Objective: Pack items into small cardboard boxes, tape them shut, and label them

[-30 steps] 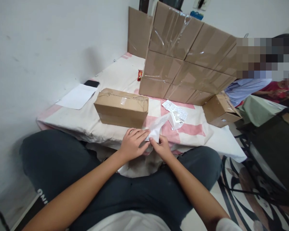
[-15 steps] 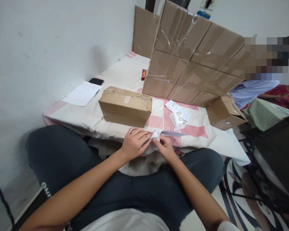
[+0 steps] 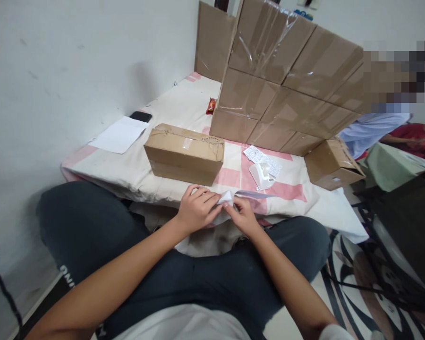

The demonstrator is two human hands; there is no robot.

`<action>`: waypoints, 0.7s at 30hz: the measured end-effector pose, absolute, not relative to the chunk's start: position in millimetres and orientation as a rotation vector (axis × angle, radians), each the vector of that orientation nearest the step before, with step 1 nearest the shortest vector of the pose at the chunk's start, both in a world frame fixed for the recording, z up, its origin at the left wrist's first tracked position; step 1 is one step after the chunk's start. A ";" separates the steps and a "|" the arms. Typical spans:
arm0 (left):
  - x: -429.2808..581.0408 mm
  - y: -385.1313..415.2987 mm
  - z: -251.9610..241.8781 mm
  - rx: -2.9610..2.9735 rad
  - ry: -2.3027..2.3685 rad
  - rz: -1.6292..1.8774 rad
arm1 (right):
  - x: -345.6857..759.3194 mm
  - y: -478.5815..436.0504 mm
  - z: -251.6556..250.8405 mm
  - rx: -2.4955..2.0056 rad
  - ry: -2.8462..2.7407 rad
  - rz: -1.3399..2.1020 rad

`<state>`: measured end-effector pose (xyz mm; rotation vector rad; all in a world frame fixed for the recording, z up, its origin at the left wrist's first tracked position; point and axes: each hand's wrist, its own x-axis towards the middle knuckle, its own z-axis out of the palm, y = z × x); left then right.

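Between my two hands, at the near edge of the cloth-covered surface, is a folded piece of white paper (image 3: 227, 197). A long thin flap of it reaches out to the right. My left hand (image 3: 197, 208) pinches the left end of the paper with thumb and fingertips. My right hand (image 3: 243, 217) is closed on the paper's right part, its thumb on the near fold. Just beyond my left hand stands a small cardboard box (image 3: 184, 158). Past my right hand lie a white tape dispenser-like plastic piece (image 3: 261, 177) and a printed paper strip (image 3: 257, 156).
A tall wall of taped cardboard boxes (image 3: 279, 89) rises at the back, with another open box (image 3: 335, 163) at its right. White paper (image 3: 120, 134), a dark phone (image 3: 140, 116) and a red wrapper (image 3: 211, 106) lie farther left. A person (image 3: 378, 125) sits behind the boxes at right.
Both hands stay on the folded paper, with only slight finger movement. The view has shifted a little; nothing was picked up or let go.
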<state>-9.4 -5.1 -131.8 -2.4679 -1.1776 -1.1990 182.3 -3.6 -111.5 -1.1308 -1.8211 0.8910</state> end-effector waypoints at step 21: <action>-8.1 0.3 -130.7 -2.601 -1.390 -1.397 | 189.9 1.7 -111.5 -1.162 -1.908 0.690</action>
